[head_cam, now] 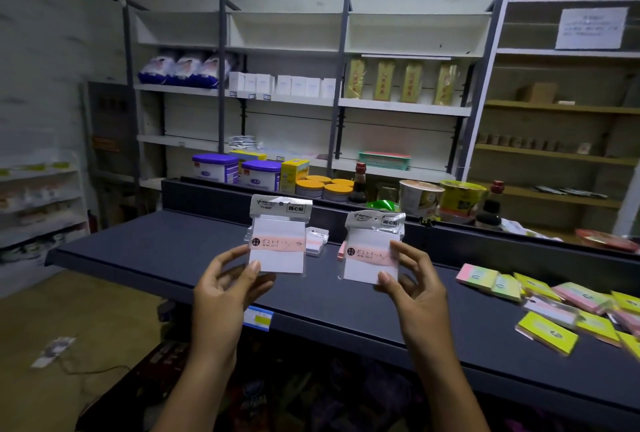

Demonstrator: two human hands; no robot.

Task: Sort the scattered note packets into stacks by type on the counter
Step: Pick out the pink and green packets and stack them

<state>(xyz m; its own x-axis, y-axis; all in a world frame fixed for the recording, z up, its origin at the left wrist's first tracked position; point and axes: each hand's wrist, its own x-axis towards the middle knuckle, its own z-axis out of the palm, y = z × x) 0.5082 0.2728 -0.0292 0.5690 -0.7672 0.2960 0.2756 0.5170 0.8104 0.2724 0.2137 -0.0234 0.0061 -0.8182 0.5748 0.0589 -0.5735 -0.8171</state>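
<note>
left hand (227,288): fingers pinch white note packet (278,239) | right hand (412,284): fingers pinch matching packet (372,251) | tabletop (173,244): yellow-pink packets (554,307) scattered right

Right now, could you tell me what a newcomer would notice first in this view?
Two matching white note packets held up mid-frame, one pinched by the left hand, one by the right hand. At right, yellow-green and pink packets lie scattered on the dark counter.

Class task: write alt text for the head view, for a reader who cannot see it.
Two hands hold matching clear note packets above a dark counter: the left hand pinches one packet, the right hand another. Yellow and pink packets lie scattered at the right.
</note>
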